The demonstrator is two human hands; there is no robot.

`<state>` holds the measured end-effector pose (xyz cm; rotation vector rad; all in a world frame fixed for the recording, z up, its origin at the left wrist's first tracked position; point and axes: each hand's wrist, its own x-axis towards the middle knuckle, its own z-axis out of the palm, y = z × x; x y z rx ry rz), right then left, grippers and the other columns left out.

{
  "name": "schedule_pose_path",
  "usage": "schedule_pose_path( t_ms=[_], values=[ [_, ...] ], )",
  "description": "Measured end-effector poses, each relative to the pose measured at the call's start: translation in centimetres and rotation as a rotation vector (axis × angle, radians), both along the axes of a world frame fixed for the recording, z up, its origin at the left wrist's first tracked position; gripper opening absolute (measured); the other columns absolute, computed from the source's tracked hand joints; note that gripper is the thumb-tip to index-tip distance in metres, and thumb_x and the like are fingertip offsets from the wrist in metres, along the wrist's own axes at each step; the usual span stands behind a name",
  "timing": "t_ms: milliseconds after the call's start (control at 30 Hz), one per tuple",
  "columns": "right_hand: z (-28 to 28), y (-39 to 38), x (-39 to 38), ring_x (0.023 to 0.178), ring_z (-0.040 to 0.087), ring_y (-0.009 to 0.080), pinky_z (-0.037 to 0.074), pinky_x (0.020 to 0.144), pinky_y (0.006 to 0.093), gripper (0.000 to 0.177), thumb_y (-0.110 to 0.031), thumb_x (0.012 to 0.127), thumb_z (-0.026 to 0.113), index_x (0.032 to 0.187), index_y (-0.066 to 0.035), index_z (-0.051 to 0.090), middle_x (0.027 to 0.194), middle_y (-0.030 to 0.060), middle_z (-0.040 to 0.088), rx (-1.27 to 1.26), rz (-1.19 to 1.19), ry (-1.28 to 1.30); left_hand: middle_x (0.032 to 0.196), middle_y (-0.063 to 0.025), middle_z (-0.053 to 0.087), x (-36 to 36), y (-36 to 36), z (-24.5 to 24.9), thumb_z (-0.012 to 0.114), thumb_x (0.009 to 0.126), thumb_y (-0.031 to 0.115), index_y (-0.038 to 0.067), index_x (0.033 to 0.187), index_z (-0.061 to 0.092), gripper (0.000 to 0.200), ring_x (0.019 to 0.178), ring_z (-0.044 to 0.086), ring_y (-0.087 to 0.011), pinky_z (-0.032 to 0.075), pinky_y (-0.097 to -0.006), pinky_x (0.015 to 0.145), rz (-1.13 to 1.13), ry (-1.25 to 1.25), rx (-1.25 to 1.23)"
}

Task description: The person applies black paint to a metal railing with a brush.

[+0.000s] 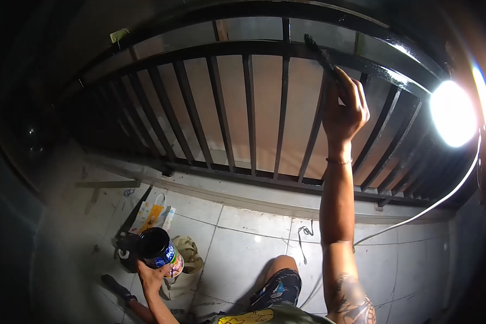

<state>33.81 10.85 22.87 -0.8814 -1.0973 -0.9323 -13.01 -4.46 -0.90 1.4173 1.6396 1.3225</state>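
My right hand (346, 110) is raised to the black metal railing (237, 48), fingers closed around the handle of a paintbrush (323, 56). The dark bristles point up and left and overlap the curved upper rail in this view. Lower left, my left hand (151, 276) grips a paint can (170, 260) with a colourful label. The can is open at the top, tilted slightly, and dark inside. Vertical bars of the railing run down below the brush, and some surfaces near the lamp look glossy.
A bright round lamp (453, 113) glares at the right, its white cable (443, 201) trailing to the tiled floor (248, 227). Near the can lie a patterned paper bag (152, 214) and a khaki cloth bag (188, 254). A thin dark cord (302, 237) rests on the tiles.
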Motion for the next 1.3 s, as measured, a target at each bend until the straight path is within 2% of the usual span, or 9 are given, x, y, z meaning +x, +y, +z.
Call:
schedule_pose_path(
  t_ms=[133,233,333,567,767,1000,1100,1233,1300],
  values=[
    [1.9,1.9,-0.7,0.076,0.065,0.0204,0.055,0.065,0.0294,0.031,0.002,0.070,0.068,0.100,-0.004,0.065,0.089,0.0065,0.062,0.007,-0.137,-0.566,0.118,-0.0145,0.052,0.6,0.5,-0.6,0.084,0.052,0.021,-0.002,0.125,0.042,0.087,0.108,0.052,-0.0258,0.040,-0.0373,0.095,-0.001,-0.037,-0.019],
    [1.8,3.2,-0.9,0.083,0.062,0.0184,0.054,0.070,0.0282,0.038,-0.005,0.069,0.065,0.107,-0.007,0.062,0.101,0.0070,0.057,-0.147,-0.293,-0.731,0.117,-0.0144,0.053,0.3,0.5,-0.8,0.084,0.051,0.024,-0.003,0.125,0.042,0.089,0.107,0.052,-0.0257,0.041,-0.0368,0.095,-0.012,-0.044,0.013],
    [2.7,3.6,-0.4,0.082,0.065,0.0193,0.055,0.072,0.0280,0.037,0.002,0.070,0.068,0.106,-0.004,0.065,0.099,0.0084,0.062,-0.213,-0.362,-0.763,0.118,-0.0143,0.052,0.3,0.3,-0.7,0.084,0.051,0.022,-0.002,0.126,0.041,0.089,0.108,0.052,-0.0255,0.040,-0.0365,0.096,-0.013,-0.031,-0.003],
    [1.6,5.3,1.2,0.079,0.061,0.0174,0.053,0.068,0.0273,0.039,-0.007,0.071,0.065,0.110,-0.008,0.060,0.105,0.0056,0.056,-0.249,-0.365,-0.743,0.118,-0.0141,0.051,-0.1,-0.4,-0.1,0.083,0.053,0.021,-0.002,0.124,0.042,0.085,0.107,0.050,-0.0255,0.039,-0.0375,0.096,0.036,-0.054,-0.032],
    [2.0,4.7,1.2,0.076,0.060,0.0163,0.052,0.066,0.0264,0.039,-0.003,0.071,0.064,0.109,-0.008,0.059,0.098,0.0033,0.055,-0.106,-0.321,-0.766,0.122,-0.0145,0.048,-0.8,-0.5,-0.7,0.081,0.053,0.013,-0.001,0.130,0.038,0.089,0.112,0.048,-0.0259,0.037,-0.0371,0.099,0.031,-0.017,-0.034],
    [-0.8,4.1,0.8,0.078,0.064,0.0207,0.054,0.065,0.0273,0.033,-0.001,0.068,0.069,0.101,-0.002,0.065,0.095,0.0095,0.062,-0.239,-0.279,-0.889,0.121,-0.0152,0.049,-0.9,-0.3,-1.4,0.083,0.054,0.015,-0.002,0.128,0.039,0.088,0.112,0.048,-0.0266,0.037,-0.0373,0.099,0.020,-0.035,-0.067],
    [-1.7,3.5,-2.1,0.070,0.064,0.0197,0.054,0.060,0.0284,0.024,-0.003,0.073,0.070,0.097,-0.002,0.065,0.090,0.0086,0.063,-0.189,-0.092,-0.703,0.120,-0.0157,0.049,0.6,0.1,-0.2,0.083,0.054,0.015,-0.002,0.126,0.040,0.086,0.111,0.049,-0.0265,0.037,-0.0377,0.098,0.002,-0.136,0.018],
    [-0.6,6.1,-3.5,0.064,0.063,0.0238,0.052,0.058,0.0307,0.017,-0.010,0.079,0.067,0.096,-0.007,0.065,0.079,0.0083,0.062,-0.181,0.221,-0.162,0.117,-0.0155,0.051,0.9,0.1,0.5,0.083,0.054,0.015,-0.003,0.124,0.042,0.083,0.107,0.051,-0.0264,0.039,-0.0376,0.096,0.001,-0.040,0.004],
    [-0.9,6.5,-1.1,0.068,0.065,0.0227,0.052,0.062,0.0301,0.013,-0.010,0.079,0.068,0.092,-0.009,0.067,0.082,0.0079,0.066,-0.003,0.046,-0.024,0.116,-0.0155,0.052,1.5,0.2,1.2,0.084,0.053,0.017,-0.003,0.123,0.042,0.083,0.107,0.051,-0.0266,0.039,-0.0375,0.095,-0.006,-0.077,0.005]
  ],
)
